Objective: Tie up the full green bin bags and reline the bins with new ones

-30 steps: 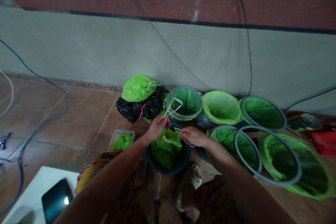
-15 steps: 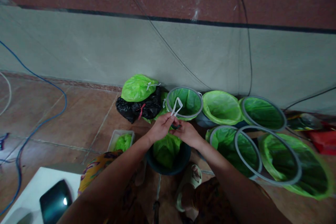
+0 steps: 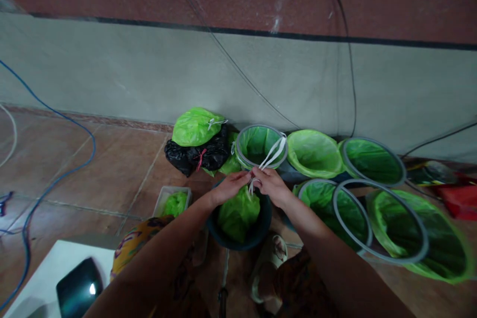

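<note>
A green trash bag (image 3: 238, 213) sits gathered inside a dark bin (image 3: 261, 231) between my feet. White drawstrings (image 3: 273, 153) rise from the bag's top and loop up to the right. My left hand (image 3: 234, 184) is closed at the bag's neck, its fingertips meeting those of the other hand around the strings. My right hand (image 3: 271, 184) pinches the drawstrings, with a small white loop below the fingers. Where the strings cross is partly hidden by the fingers.
Several bins lined with green bags (image 3: 315, 151) stand along the wall to the right, some with grey rims (image 3: 380, 253). At the left lie a tied green bag (image 3: 196, 126) on a black bag (image 3: 179, 156), a clear container (image 3: 164, 196), a white surface with a phone (image 3: 79, 285), and a blue cable (image 3: 93, 144).
The upright string loop now leans to the right and looks longer. A small white loop shows under my right fingers. The hands have shifted slightly to the right.
</note>
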Demonstrator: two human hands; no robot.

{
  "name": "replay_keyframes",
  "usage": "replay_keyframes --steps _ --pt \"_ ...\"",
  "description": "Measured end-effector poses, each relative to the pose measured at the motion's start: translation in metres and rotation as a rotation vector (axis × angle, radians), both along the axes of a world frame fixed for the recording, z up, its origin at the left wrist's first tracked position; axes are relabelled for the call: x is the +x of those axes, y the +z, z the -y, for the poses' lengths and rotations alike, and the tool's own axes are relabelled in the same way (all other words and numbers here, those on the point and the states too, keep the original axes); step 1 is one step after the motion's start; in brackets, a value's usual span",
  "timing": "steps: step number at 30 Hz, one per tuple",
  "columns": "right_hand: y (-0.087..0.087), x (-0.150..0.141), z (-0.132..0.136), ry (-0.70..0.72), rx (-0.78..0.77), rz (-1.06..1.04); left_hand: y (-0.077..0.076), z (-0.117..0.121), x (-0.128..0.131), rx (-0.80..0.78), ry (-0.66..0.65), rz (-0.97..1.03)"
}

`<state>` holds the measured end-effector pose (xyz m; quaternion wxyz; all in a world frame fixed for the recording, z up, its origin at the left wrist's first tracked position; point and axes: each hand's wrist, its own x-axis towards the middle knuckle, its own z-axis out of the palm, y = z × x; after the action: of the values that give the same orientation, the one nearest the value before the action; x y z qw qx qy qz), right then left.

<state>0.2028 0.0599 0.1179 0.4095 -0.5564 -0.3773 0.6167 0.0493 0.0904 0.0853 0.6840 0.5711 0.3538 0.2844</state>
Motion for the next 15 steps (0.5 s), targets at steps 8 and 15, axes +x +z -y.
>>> replay_keyframes --steps 8,15 --pt "0.017 0.017 -0.004 -0.074 -0.113 0.014 0.0 -0.003 -0.001 0.065 0.071 -0.188" --pt "0.029 0.027 -0.001 0.037 -0.045 0.077 -0.004 -0.006 -0.005 0.048 0.232 -0.342"
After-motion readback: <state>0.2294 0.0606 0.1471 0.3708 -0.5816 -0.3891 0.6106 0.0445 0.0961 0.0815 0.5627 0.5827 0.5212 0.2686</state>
